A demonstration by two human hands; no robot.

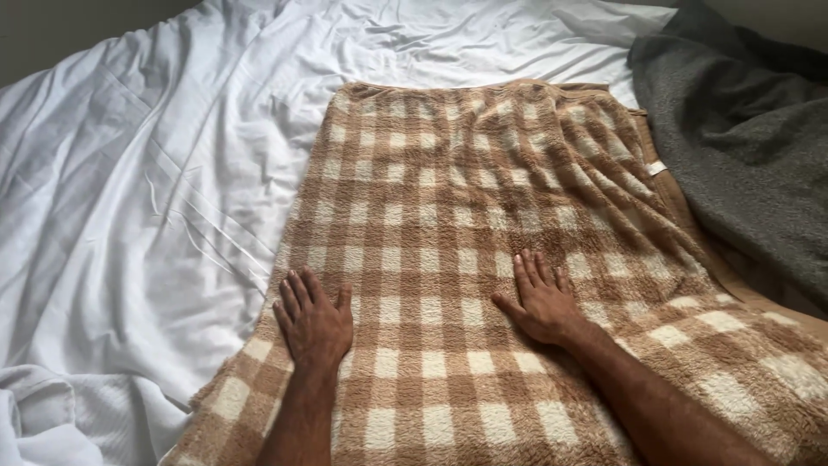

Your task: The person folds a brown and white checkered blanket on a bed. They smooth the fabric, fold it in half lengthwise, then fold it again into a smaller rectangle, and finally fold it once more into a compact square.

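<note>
A brown and cream checked fleece blanket [466,250] is spread lengthwise over a bed, and everything else can be placed against it. The left hand [314,321] is laid flat, palm down, on the blanket close to its left edge, with the fingers stretched out and held loosely together and the thumb set a little apart. Nothing is gripped by it. The right hand [541,299] is likewise pressed flat on the blanket, nearer its middle, with the fingers extended and slightly spread and the thumb pointed toward the left hand. Nothing is clasped by it either. The two hands are kept well apart, with several rows of checks between them, and both forearms are seen running up from the blanket's near end.

The far end of the blanket is seen as a straight folded edge, and a plain tan underside is shown along its right border, where a small white label [658,167] is attached. The pile near the upper right of the blanket is rumpled into soft diagonal ridges, while the part under and between the hands lies smoother.

To the left of the blanket and beyond its far end, a creased white sheet [147,207] is spread, bunched into folds at the near left corner. To the right of the blanket, a dark grey blanket [750,147] is heaped, its edge touching or just overlapping the tan border.
</note>
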